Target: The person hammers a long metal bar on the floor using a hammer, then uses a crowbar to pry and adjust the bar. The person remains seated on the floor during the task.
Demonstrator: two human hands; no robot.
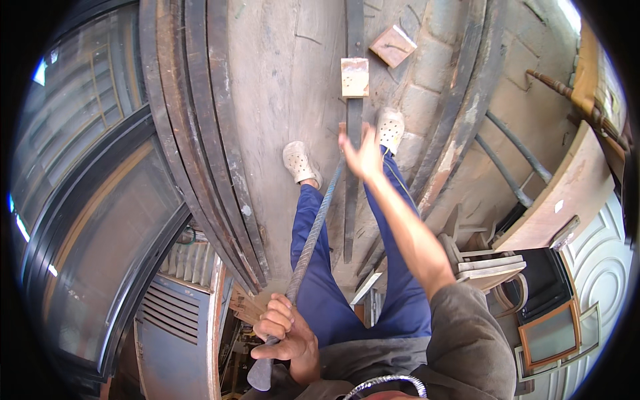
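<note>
We see a rough, ridged metal bar (313, 243), a coarse wood-looking block (355, 78), matt plastic-looking clogs (297, 160) and matt cloth trousers (405, 300).

Dark-framed glass panel (100, 250) and slatted grey panel (168, 350) at left, orange-framed pane (550, 335) at right.

- No words, numbers or signs can be read.
- A small white label (559, 206) sits on the wooden board (570, 185), beside the white panelled door (610, 237); any print is too small to tell.
</note>
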